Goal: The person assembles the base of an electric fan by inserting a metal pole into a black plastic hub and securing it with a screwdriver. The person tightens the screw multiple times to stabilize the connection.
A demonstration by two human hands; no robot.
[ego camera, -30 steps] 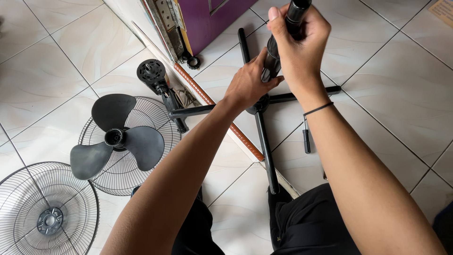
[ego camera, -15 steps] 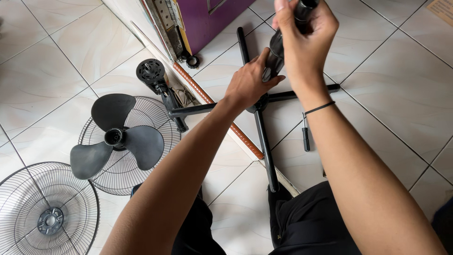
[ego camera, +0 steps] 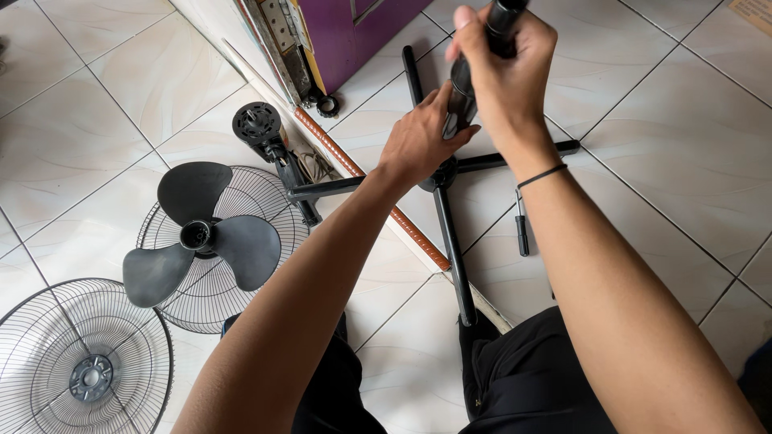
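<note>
Both hands clenched on the black pole (ego camera: 462, 84) — right hand (ego camera: 507, 76) above, left hand (ego camera: 418, 145) lower.

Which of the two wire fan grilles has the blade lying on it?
The grille nearer the cross base: the black three-blade propeller lies on it. The grille at the lower left corner carries nothing.

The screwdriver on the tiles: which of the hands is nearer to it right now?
Right. The right hand grips the upright pole and its wrist is just above the screwdriver; the left hand holds the pole lower down, farther to the left.
</note>
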